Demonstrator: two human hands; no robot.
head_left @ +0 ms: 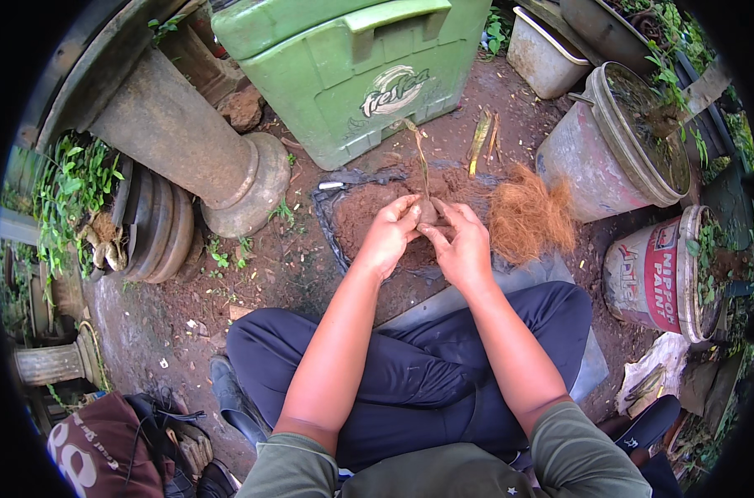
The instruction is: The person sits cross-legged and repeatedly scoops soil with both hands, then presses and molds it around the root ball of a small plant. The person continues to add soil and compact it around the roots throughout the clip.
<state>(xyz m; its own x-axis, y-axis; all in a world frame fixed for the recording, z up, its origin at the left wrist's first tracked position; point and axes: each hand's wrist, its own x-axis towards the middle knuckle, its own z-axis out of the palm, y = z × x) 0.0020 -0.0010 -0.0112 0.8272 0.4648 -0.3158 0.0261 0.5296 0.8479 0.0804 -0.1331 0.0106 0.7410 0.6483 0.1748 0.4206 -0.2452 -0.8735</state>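
Between my two hands, in front of my crossed legs, is a small plant [423, 158] with a thin, wilted-looking stem standing upright. A brown clump [428, 213] surrounds its base. My left hand [389, 236] pinches the clump from the left with curled fingers. From the right, my right hand [462, 245] presses its thumb and fingertips against the same clump. Below and behind them, a heap of reddish-brown soil [359, 214] lies on a dark plastic sheet [331, 217]. Right of my right hand sits a tuft of orange-brown coconut fibre [526, 217].
A green plastic cooler box [310, 91] stands ahead. On the left are a concrete pillar [186, 137] and a ribbed pot [161, 224]. Two pails, one whitish [580, 158] and one red-and-white [643, 278], stand on the right. A brown bag [115, 444] lies lower left.
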